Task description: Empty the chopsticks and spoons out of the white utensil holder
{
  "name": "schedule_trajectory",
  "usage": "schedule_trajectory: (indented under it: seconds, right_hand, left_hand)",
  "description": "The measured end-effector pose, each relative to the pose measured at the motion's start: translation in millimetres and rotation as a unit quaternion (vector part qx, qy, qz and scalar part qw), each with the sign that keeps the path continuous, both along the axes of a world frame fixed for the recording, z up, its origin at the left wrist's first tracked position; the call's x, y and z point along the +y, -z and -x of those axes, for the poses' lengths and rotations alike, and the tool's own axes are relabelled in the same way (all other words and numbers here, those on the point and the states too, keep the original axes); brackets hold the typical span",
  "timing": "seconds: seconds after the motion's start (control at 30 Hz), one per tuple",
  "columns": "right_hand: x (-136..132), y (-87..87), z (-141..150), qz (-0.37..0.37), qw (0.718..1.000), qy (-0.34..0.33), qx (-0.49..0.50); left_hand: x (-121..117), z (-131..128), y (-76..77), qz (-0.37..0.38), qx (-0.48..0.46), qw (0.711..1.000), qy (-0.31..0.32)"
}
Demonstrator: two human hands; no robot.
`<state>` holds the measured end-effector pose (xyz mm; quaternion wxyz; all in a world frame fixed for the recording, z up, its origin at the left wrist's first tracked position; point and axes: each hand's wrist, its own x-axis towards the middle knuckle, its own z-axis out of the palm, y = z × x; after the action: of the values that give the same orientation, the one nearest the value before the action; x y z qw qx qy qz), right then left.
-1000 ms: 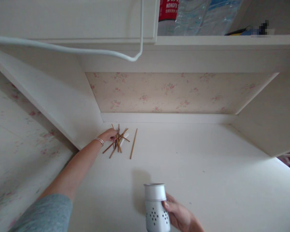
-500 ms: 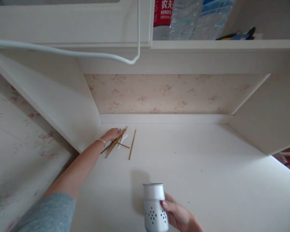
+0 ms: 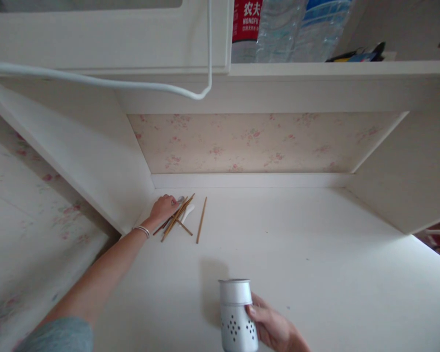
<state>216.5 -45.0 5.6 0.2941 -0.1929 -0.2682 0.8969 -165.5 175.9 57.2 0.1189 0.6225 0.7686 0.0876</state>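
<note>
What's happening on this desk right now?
A person's left hand rests on a loose bunch of chopsticks near the back left corner of the white desk. One chopstick lies apart to the right. The right hand holds a white perforated holder upright near the front edge.

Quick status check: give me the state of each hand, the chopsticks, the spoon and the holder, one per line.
left hand: closed over the bundle's near ends.
chopsticks: bunched flat on the white desk.
single chopstick: lying apart, right of the bundle.
white spoon: lying partly under the bundle.
right hand: gripping the holder's side.
metal holder: upright, contents not visible.
</note>
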Motion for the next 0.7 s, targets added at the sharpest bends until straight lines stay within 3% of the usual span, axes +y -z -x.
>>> schedule_trajectory:
  seconds: [0.13, 0.27, 0.7]
  right_hand:
    - [-1, 4.5, -2, 0.002, 1.0, -0.002, -0.005]
    - [-1, 5.7, -2, -0.003, 1.0, 0.001, -0.016]
    - [-1, 7.8, 0, -0.007, 1.0, -0.003, 0.005]
  left_hand:
    - [-29, -11, 17.4, 0.002, 0.034, 0.999, 0.021]
    - [-38, -14, 27.1, 0.017, 0.046, 0.999, 0.011]
    - [-31, -16, 15.6, 0.024, 0.046, 0.998, -0.026]
